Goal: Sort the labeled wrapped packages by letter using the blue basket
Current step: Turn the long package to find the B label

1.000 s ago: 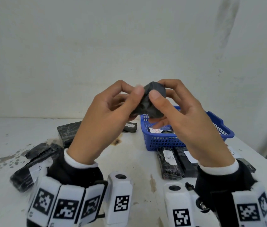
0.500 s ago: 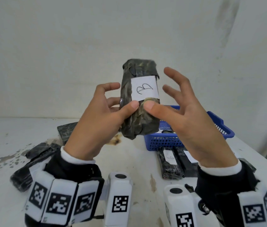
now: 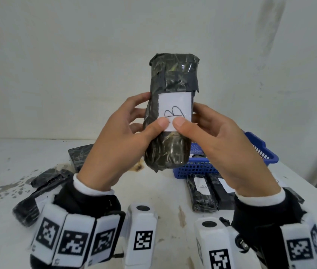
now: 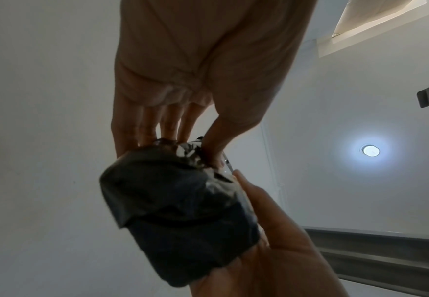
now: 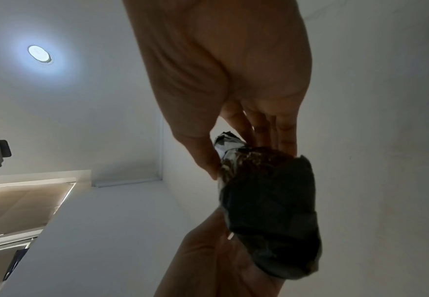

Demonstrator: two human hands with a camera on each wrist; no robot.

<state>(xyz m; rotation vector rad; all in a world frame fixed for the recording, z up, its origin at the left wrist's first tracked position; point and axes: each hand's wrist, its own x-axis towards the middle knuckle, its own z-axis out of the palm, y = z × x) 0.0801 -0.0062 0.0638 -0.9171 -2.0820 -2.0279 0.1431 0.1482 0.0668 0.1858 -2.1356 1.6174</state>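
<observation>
A dark wrapped package (image 3: pixel 171 111) with a white label marked "B" stands upright in the air before me. My left hand (image 3: pixel 132 129) holds its left side, thumb on the label's lower edge. My right hand (image 3: pixel 200 129) holds the right side, thumb beside the left one. The wrist views show the package (image 4: pixel 180 213) (image 5: pixel 269 213) from below, gripped by my left hand (image 4: pixel 183 144) and my right hand (image 5: pixel 244 152). The blue basket (image 3: pixel 262 152) sits behind my right hand, with packages inside.
Two labeled dark packages (image 3: pixel 202 189) lie in front of the basket. More dark packages (image 3: pixel 43 181) lie at the left, and one (image 3: pixel 80 154) sits behind my left hand. The white table (image 3: pixel 163 191) is stained at left. A wall stands close behind.
The package has gone from end-on between my fingertips to upright with the "B" label facing me, and it has risen. My right fingers, spread half a second ago, now close on it.
</observation>
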